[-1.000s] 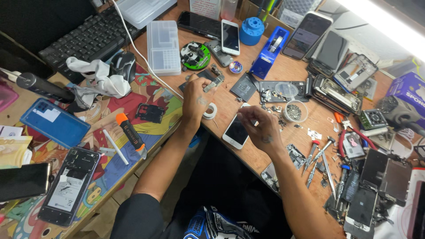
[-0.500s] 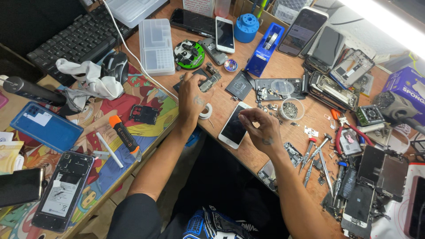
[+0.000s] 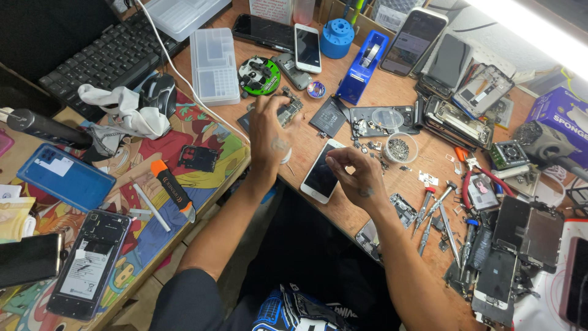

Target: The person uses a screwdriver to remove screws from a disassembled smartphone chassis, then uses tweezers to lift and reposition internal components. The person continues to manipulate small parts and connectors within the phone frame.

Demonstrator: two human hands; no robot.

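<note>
my left hand [image 3: 267,132] has crept forward over the last second, from beside the little tape roll to the grey circuit board [image 3: 290,111] lying on the desk [image 3: 318,214]; its fingertips now rest on the board's near edge, fingers spread and half curled, pressing rather than lifting as far as i can see. the tape roll [image 3: 285,157] is now mostly hidden under my wrist. to me that reads as the left hand settling the board in place.

my right hand [image 3: 355,178] has stayed almost where it was, hovering just above the white phone [image 3: 323,175], which lies face up between my two hands. thumb and forefinger are pinched narrow, as if around something tiny, but i cannot tell whether anything is actually held there; it is too small to make out.

moving outward, a dark flat battery [image 3: 330,117] lies just beside the board, and past it a small round dish of screws [image 3: 399,148] sits near my right fingers. a green round fixture [image 3: 260,75] and a clear plastic parts box [image 3: 213,65] stand beyond the left hand, with a blue tape dispenser [image 3: 362,67] further back. screwdrivers [image 3: 436,208] lie scattered to the right of my right wrist. off to the left, an orange-tipped tool [image 3: 173,190] rests on the colourful mat [image 3: 202,138].
</note>
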